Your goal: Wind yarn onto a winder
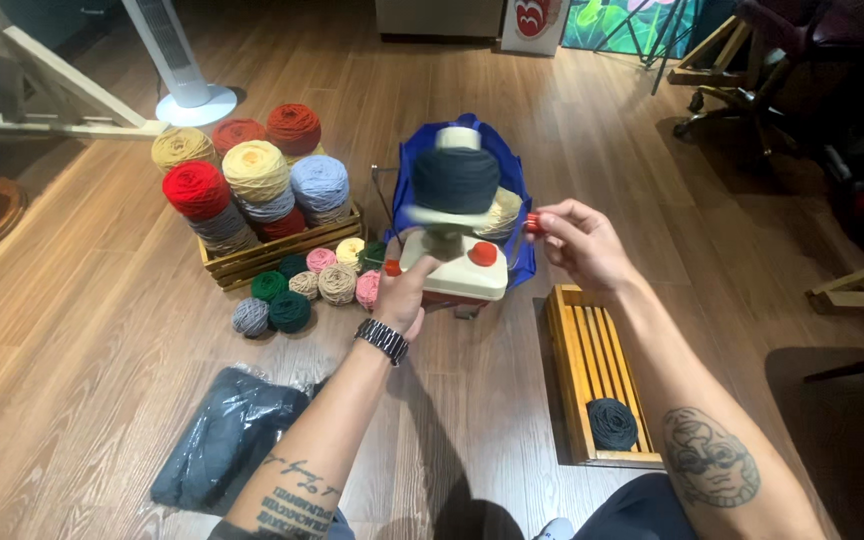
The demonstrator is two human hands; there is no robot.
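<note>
Forearms reach forward from the bottom of the view over a wooden floor [92, 330]; nearest the person, on the left, lies a dark bundle in clear plastic wrap [227, 440], and on the right a slatted wooden tray [577, 385] with one dark ball of yarn [612, 422] resting at its near end.

Beyond these stands a cream yarn winder [457, 265] with a red knob on top, set in front of a blue bag [517, 215]; a dark cake of yarn [455, 180] sits on its spindle, blurred as if turning. The left hand [404, 292], a metal watch at its wrist, is closed on the winder's left side by a small red handle; whether it grips the handle or only steadies the body cannot be told. The right hand [577, 240] is raised just right of the winder, thumb and forefinger pinched on a small red piece; a strand of yarn between the fingers cannot be made out.

By the look of it, the winding of the dark yarn is under way and the cake is already full; a next move would call for a steady hand on the winder and even tension from the right.

Left of the winder small yarn balls [302, 285] in green, pink, grey and tan lie on the floor; behind them a wooden crate [252, 255] holds stacked large cones of red, yellow, grey and rust yarn [252, 170]; further off stand a white fan base [195, 103] and an office chair [752, 90].
</note>
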